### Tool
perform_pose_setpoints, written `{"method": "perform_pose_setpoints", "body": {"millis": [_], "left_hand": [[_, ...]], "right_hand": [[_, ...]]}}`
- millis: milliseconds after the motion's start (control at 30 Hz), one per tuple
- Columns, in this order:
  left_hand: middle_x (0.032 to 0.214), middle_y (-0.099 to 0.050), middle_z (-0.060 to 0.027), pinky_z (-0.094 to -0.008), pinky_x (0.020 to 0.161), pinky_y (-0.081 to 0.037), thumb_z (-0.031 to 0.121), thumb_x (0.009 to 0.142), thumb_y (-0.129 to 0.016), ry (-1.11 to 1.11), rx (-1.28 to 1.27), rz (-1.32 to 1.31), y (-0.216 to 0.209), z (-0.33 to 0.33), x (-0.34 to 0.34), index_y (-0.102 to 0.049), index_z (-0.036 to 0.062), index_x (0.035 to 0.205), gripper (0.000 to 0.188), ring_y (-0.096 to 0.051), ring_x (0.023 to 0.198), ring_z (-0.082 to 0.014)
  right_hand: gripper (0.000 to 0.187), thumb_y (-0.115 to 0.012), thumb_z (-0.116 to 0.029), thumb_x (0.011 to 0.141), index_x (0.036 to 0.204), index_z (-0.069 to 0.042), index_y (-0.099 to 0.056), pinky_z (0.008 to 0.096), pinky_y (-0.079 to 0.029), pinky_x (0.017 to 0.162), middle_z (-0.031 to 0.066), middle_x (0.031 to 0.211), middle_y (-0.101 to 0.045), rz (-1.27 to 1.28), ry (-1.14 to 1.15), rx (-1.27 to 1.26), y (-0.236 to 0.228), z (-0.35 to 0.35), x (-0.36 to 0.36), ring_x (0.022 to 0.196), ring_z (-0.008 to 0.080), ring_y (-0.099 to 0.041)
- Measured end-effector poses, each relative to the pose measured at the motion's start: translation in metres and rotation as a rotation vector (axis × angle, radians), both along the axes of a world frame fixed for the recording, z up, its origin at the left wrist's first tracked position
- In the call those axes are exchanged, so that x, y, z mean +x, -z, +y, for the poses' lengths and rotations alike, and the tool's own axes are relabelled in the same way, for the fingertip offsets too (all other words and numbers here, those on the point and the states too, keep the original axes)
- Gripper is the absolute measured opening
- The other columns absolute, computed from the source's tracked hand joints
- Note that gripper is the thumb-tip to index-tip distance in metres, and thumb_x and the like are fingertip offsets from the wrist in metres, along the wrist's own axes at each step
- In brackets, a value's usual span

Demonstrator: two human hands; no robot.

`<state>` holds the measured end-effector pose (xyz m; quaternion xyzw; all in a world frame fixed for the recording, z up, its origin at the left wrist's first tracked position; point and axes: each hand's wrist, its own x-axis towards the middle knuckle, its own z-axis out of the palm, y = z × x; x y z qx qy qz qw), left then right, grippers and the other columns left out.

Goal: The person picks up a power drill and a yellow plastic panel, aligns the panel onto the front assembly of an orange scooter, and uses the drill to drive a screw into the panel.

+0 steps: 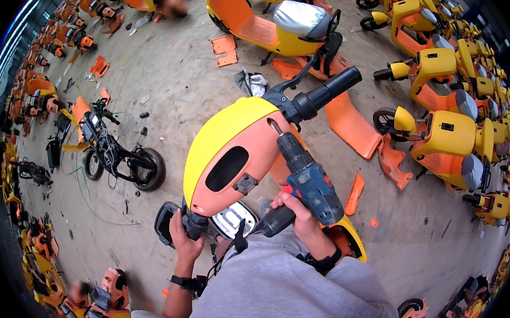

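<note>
A cordless drill (312,184), blue and black, is gripped by its handle in my right hand (305,218). Its bit enters a hole near the upper right end of the orange panel (217,195) on a scooter's handlebar head. The yellow cover (219,127) of that head lies along the panel's far side. My left hand (188,237) is wrapped round the near handlebar grip (194,224), beside a black mirror (167,218). The opposite black grip (340,85), with its brake lever (299,73), sticks out at the upper right.
A stripped black scooter frame (122,155) stands on the left. Loose orange panels (352,124) lie on the floor to the right. Rows of yellow scooters (451,137) line the right side, and a yellow-orange scooter (270,24) stands ahead. People are at the upper left and lower left.
</note>
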<state>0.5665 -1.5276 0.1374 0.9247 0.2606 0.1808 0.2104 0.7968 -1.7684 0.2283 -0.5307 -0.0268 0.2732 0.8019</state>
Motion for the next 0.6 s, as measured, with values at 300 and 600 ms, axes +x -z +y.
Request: {"method": "perform_pose_setpoints", "body": {"millis": [300,600], "left_hand": [[0.136,-0.047,-0.0265,-0.0579,0.113,-0.028,0.010,0.063,-0.074,0.077,0.040,0.031,-0.002,0.005,0.000,-0.034,-0.0048,0.145,0.093,-0.043,0.127,-0.0460],[0.131,-0.042,-0.0306,-0.0555,0.107,-0.033,0.009,0.064,-0.074,0.168,-0.034,0.055,-0.001,0.017,-0.004,-0.029,-0.0072,0.146,0.095,-0.042,0.123,-0.0486]], "right_hand": [[0.014,-0.059,-0.011,0.091,0.099,0.000,-0.059,0.0356,-0.049,0.087,0.0063,0.078,-0.063,-0.053,-0.022,-0.033,-0.009,-0.001,0.003,0.083,0.0162,-0.063],[0.022,-0.063,-0.008,0.087,0.107,0.001,-0.059,0.0339,-0.051,0.076,0.0080,0.083,-0.066,-0.262,0.019,-0.268,-0.017,-0.003,0.004,0.078,0.0161,-0.064]]}}
